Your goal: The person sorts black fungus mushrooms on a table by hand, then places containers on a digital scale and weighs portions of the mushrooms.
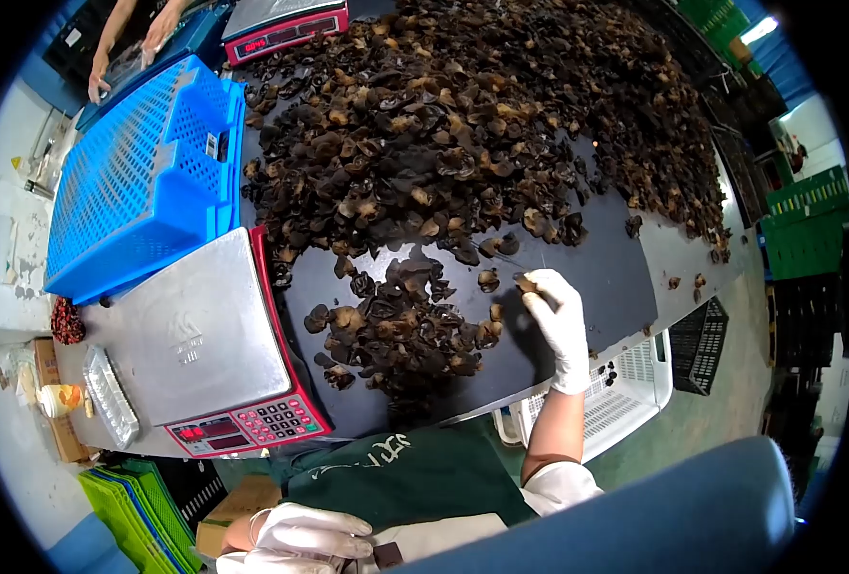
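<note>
My right hand (558, 320), in a white glove, is over the dark board at the table's front right. Its thumb and forefinger pinch a small brown fungus piece (525, 283). Left of it lies a small heap of dark fungus pieces (400, 330), apart from the large pile (424, 124) behind. Low in the view, my left hand (305, 538), also gloved, is in front of the dark green apron (415, 478). Its fingers are together and bent; a dark brown item (387, 555) shows beside their tips, and what they hold is unclear.
A red scale (199, 335) with a steel plate stands on the left, before a blue basket (128, 182). Another scale (281, 38) is at the back. A co-worker's hands (161, 33) show at upper left. Beneath the table's right edge is a white basket (635, 402).
</note>
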Demonstrator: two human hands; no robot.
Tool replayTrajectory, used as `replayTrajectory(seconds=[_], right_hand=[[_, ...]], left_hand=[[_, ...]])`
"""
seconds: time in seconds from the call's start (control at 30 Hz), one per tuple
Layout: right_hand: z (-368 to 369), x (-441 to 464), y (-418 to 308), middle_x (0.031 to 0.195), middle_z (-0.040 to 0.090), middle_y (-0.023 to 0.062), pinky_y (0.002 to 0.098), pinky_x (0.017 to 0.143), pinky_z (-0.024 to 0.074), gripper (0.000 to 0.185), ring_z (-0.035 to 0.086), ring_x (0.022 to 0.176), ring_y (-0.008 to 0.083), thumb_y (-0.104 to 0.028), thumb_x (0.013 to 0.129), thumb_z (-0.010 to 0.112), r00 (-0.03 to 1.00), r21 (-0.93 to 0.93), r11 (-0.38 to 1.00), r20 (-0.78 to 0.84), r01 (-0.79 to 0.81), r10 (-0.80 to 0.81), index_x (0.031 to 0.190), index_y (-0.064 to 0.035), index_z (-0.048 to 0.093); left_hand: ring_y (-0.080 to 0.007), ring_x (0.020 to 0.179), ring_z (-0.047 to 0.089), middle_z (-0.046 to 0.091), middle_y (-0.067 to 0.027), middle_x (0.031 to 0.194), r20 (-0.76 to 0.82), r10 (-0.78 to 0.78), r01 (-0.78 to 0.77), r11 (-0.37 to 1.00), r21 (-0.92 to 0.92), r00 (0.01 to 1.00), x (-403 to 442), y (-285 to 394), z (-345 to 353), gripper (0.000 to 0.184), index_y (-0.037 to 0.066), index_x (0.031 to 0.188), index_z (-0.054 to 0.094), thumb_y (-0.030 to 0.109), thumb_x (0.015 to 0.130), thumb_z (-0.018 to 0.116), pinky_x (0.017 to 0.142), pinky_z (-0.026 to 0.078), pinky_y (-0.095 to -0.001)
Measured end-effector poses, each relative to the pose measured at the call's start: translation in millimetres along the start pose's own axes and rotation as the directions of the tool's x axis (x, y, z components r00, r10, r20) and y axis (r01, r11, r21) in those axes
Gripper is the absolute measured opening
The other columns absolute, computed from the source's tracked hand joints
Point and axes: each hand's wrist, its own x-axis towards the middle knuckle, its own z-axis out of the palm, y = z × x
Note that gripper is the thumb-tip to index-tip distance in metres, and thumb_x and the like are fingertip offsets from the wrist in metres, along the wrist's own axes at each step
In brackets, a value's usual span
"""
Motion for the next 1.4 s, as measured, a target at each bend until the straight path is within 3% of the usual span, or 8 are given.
replayTrajectory(seconds=[0.53, 0.63, 0.67, 0.73, 0.83, 0.9, 1.13, 1.4], right_hand=[[-29.6, -23.9, -1.1, 0.077, 0.066, 0.0044, 0.0248, 0.062, 0.0443, 0.021, 0.054, 0.065, 0.0087, -0.011, 0.088, 0.060, 0.952, 0.035, 0.955, 0.096, -0.294, 0.290, 0.101, 0.0027, 0.070], [-64.9, -39.9, 27.2, 0.063, 0.063, 0.0005, 0.0257, 0.056, 0.0425, 0.034, 0.052, 0.050, 0.0059, -0.021, 0.085, 0.069, 0.976, 0.930, 0.366, 0.040, 0.041, -0.213, 0.115, -0.0044, 0.068], [-68.1, -33.7, 29.7, 0.057, 0.062, -0.0017, 0.0261, 0.053, 0.0417, 0.041, 0.051, 0.046, 0.0047, -0.026, 0.084, 0.072, 0.830, 0.985, -0.134, -0.162, 0.106, -0.533, 0.120, -0.0067, 0.066], [-71.5, -41.0, 26.7, 0.053, 0.061, -0.0048, 0.0265, 0.051, 0.0414, 0.047, 0.051, 0.044, 0.0032, -0.033, 0.085, 0.072, 0.830, 0.946, -0.206, -0.319, 0.251, -0.458, 0.124, -0.0086, 0.063], [-53.4, -42.0, 18.9, 0.052, 0.049, -0.0032, 0.0291, 0.049, 0.0356, 0.015, 0.040, 0.046, 0.0100, -0.020, 0.083, 0.073, 0.995, 0.936, 0.342, -0.060, 0.085, -0.084, 0.092, -0.0082, 0.069], [-36.2, -30.8, -9.5, 0.069, 0.057, 0.0003, 0.0266, 0.063, 0.0436, 0.014, 0.053, 0.064, 0.0118, 0.001, 0.072, 0.071, 0.969, 0.277, 0.929, 0.090, -0.245, 0.229, 0.073, -0.0028, 0.058], [29.3, -29.8, -6.3, 0.092, 0.068, 0.0079, 0.0330, 0.073, 0.0530, 0.023, 0.067, 0.080, 0.0270, -0.023, 0.077, 0.071, 0.955, -0.524, 0.837, 0.297, 0.156, 0.008, 0.095, -0.0099, 0.068], [11.6, -21.9, -18.0, 0.078, 0.064, 0.0084, 0.0300, 0.066, 0.0497, 0.009, 0.064, 0.072, 0.0231, -0.010, 0.077, 0.069, 0.984, -0.294, 0.956, 0.170, 0.001, 0.051, 0.085, -0.0044, 0.068]], left_hand=[[-0.0541, 0.096, 0.063, 0.060, -0.0393, 0.104, 0.069, 0.054, -0.053, 0.998, -0.026, 0.996, -4.1, -8.3, -3.6, 0.015, -0.011, 0.095, 0.058, 0.002, 0.093, 0.051, 0.080, 0.056, -0.0538], [-0.0542, 0.096, 0.062, 0.060, -0.0392, 0.104, 0.065, 0.067, -0.065, 0.998, -0.022, 0.996, -5.4, -8.3, -2.9, 0.016, -0.011, 0.094, 0.058, 0.003, 0.093, 0.051, 0.080, 0.056, -0.0540], [-0.0542, 0.096, 0.062, 0.060, -0.0392, 0.104, 0.064, 0.069, -0.068, 0.997, -0.021, 0.996, -5.8, -8.5, -3.0, 0.016, -0.011, 0.094, 0.058, 0.003, 0.093, 0.051, 0.080, 0.056, -0.0540], [-0.0543, 0.096, 0.062, 0.060, -0.0392, 0.104, 0.069, 0.073, -0.071, 0.997, -0.023, 0.995, -6.3, -9.3, -2.5, 0.016, -0.012, 0.094, 0.058, 0.003, 0.093, 0.051, 0.081, 0.056, -0.0542], [-0.0544, 0.096, 0.062, 0.060, -0.0391, 0.104, 0.073, 0.086, -0.085, 0.996, -0.019, 0.994, -8.0, -12.4, -0.8, 0.016, -0.012, 0.093, 0.058, 0.003, 0.094, 0.051, 0.081, 0.056, -0.0544], [-0.0544, 0.096, 0.062, 0.060, -0.0391, 0.104, 0.071, 0.085, -0.084, 0.996, -0.015, 0.994, -10.1, -12.4, 0.3, 0.017, -0.012, 0.093, 0.058, 0.003, 0.094, 0.051, 0.081, 0.056, -0.0545], [-0.0549, 0.099, 0.061, 0.060, -0.0383, 0.105, 0.082, 0.087, -0.087, 0.996, 0.001, 0.993, -11.3, -13.5, 0.4, 0.017, -0.010, 0.101, 0.057, 0.004, 0.096, 0.049, 0.081, 0.056, -0.0548], [-0.0553, 0.099, 0.061, 0.060, -0.0384, 0.107, 0.048, 0.037, -0.036, 0.999, -0.026, 0.998, -7.2, -6.4, -1.0, 0.018, -0.011, 0.103, 0.056, 0.005, 0.096, 0.049, 0.081, 0.055, -0.0553]])
